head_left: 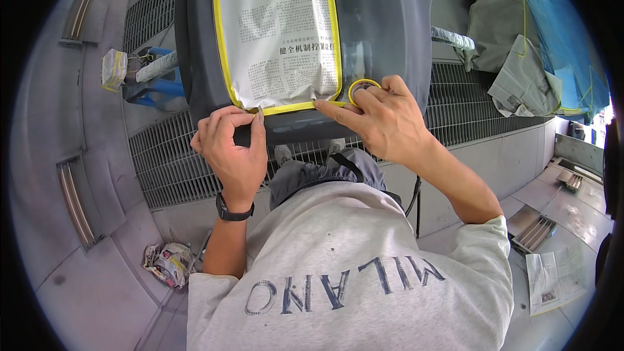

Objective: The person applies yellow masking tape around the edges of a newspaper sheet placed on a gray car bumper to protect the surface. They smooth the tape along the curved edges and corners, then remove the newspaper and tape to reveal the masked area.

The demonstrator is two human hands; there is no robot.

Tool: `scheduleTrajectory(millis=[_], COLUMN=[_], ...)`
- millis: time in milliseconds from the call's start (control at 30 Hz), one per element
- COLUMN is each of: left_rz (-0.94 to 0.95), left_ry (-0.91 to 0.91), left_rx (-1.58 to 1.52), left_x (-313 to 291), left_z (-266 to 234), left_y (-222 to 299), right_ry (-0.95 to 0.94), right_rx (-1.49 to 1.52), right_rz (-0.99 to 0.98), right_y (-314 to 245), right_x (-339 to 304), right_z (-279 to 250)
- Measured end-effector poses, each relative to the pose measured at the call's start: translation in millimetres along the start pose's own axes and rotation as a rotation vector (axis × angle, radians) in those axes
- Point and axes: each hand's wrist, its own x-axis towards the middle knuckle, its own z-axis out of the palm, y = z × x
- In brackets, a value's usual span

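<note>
A grey curved panel (pixel 383 32) is in front of me, with a sheet of newspaper (pixel 273 45) over its middle. Yellow masking tape (pixel 292 108) borders the paper down both sides and across the near edge. At the near left corner, my left hand (pixel 231 143) is closed, its thumb and forefinger pinched on the tape strip. My right hand (pixel 383 120) grips a roll of masking tape (pixel 355 84) beyond the near right corner. Its forefinger reaches left onto the strip at the paper's edge. The paper is wrinkled along that edge.
Metal floor grating (pixel 169 162) runs beneath the panel. A blue stand (pixel 159 88) shows at the left, and a foil-wrapped arm (pixel 453 39) at the right. Blue plastic sheeting (pixel 552 19) hangs at the far right. Crumpled newspaper (pixel 170 263) lies at lower left.
</note>
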Motion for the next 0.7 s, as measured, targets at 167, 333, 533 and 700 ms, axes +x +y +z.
scheduleTrajectory(millis=[167, 333, 533, 700], left_rz=[0.018, 0.024, 0.037, 0.06], left_ry=[-0.002, -0.018, -0.054, 0.033], left_rx=[0.036, 0.068, 0.123, 0.156], left_x=[3.9, 7.8, 11.4, 10.8], left_z=[1.1, -1.3, -2.9, -1.6], left_y=[2.5, 4.1, 6.5, 5.1], right_ry=[-0.058, -0.095, -0.003, -0.059], right_rx=[-0.005, -0.044, -0.015, -0.014], right_rz=[0.011, 0.004, -0.03, -0.025], right_y=[-1.8, -3.3, 2.2, 1.6], right_x=[4.2, 7.2, 10.6, 12.6], right_z=[-2.9, -5.8, -8.2, -5.9])
